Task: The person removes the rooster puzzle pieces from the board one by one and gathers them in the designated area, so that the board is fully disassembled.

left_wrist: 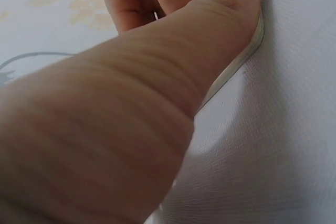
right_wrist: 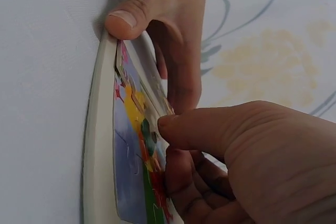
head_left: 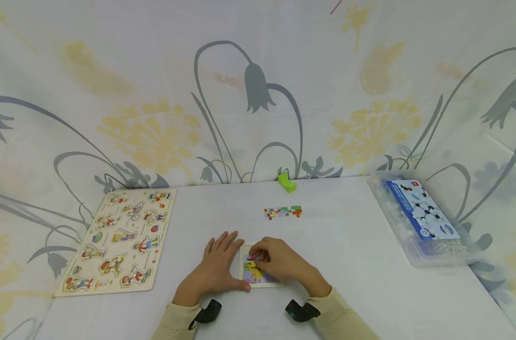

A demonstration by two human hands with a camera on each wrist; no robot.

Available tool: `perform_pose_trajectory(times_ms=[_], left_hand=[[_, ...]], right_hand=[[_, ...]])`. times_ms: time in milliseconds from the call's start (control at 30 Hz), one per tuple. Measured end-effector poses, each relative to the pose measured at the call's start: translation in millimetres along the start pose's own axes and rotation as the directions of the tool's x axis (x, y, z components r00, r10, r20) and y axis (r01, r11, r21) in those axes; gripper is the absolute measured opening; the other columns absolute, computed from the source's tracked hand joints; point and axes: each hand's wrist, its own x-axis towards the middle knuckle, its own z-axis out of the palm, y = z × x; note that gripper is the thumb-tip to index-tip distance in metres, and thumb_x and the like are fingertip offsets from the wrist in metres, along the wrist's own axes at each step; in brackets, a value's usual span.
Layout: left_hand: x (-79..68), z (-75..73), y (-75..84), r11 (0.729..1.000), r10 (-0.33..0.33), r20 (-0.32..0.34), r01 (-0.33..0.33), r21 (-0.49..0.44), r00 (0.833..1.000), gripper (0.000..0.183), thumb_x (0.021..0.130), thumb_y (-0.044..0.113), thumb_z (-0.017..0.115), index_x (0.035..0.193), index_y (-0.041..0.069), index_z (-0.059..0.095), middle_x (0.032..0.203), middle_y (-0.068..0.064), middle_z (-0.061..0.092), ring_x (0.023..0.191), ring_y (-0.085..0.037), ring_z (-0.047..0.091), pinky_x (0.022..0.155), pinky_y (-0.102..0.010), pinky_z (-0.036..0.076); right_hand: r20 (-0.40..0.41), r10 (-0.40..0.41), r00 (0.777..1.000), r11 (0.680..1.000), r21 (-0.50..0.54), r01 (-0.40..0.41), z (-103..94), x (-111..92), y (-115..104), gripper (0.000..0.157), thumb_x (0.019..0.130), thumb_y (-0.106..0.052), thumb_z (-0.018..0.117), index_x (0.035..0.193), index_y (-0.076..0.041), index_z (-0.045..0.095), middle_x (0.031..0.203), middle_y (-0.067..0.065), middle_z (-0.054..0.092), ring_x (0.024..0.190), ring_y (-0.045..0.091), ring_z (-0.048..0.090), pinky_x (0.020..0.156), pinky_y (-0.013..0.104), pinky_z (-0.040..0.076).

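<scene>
A small jigsaw puzzle [head_left: 252,275] with a colourful picture lies in a pale tray [head_left: 241,267] on the white table. My left hand [head_left: 217,273] is spread flat at the tray's left side, its thumb resting on the near left corner. Over the picture, my right hand [head_left: 280,259] pinches a puzzle piece between thumb and curled fingers; the fingers mostly hide the piece. In the right wrist view, the right thumb [right_wrist: 194,129] is close above the picture's surface. The left wrist view shows the left thumb [left_wrist: 226,11] at the tray's edge.
Several loose puzzle pieces [head_left: 283,212] lie beyond the tray, with a lime green block [head_left: 286,182] farther back. A large wooden picture board [head_left: 128,222] is at the left. At the right stands a clear plastic case [head_left: 415,252] with a blue-and-white booklet [head_left: 427,212].
</scene>
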Motion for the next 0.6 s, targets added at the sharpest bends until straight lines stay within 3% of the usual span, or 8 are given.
perform_pose_trajectory(times_ms=[200, 400, 600], left_hand=[[1.3, -0.5, 1.1, 1.000, -0.007, 0.004, 0.007, 0.001, 1.000, 0.110, 0.065, 0.059, 0.091, 0.152, 0.014, 0.044, 0.167, -0.013, 0.028, 0.157, -0.040, 0.017, 0.124, -0.066, 0.010], [1.1, 0.2, 1.6, 1.000, -0.024, 0.003, 0.024, 0.001, 1.000, 0.111, 0.063, 0.058, 0.092, 0.152, 0.013, 0.044, 0.167, -0.013, 0.028, 0.157, -0.040, 0.017, 0.124, -0.066, 0.010], [1.5, 0.7, 1.1, 1.000, -0.021, -0.001, 0.021, 0.004, 1.000, 0.111, 0.063, 0.059, 0.092, 0.152, 0.013, 0.044, 0.167, -0.013, 0.029, 0.157, -0.040, 0.017, 0.125, -0.066, 0.010]], right_hand=[[-0.113, 0.057, 0.992, 0.997, 0.051, -0.051, -14.9, 5, 15, 0.024, 0.093, -0.007, 0.070, 0.117, -0.011, 0.071, 0.103, -0.003, 0.067, 0.086, 0.008, 0.056, 0.075, 0.023, 0.051], [-0.281, 0.216, 0.935, 0.976, 0.040, -0.213, -25.8, 15, 40, 0.025, 0.093, -0.008, 0.072, 0.118, -0.014, 0.072, 0.112, -0.001, 0.069, 0.099, 0.016, 0.061, 0.089, 0.036, 0.052], [-0.341, 0.238, 0.910, 0.968, 0.003, -0.252, -27.9, 21, 50, 0.032, 0.092, -0.003, 0.066, 0.123, -0.006, 0.069, 0.115, 0.008, 0.067, 0.098, 0.021, 0.061, 0.087, 0.039, 0.053]])
